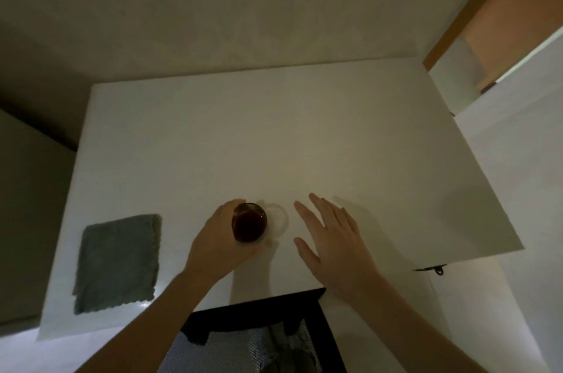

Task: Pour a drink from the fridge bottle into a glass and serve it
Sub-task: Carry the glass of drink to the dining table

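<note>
Dark drink fills the glass (249,225), left hand (221,240) grip clamped around it

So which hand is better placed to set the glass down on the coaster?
Left. The left hand already grips the glass of dark drink beside the clear coaster; the right hand hovers open and empty.

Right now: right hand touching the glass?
Apart. The head view shows bare white table between the open right hand and the glass; only the left hand grips it.
</note>
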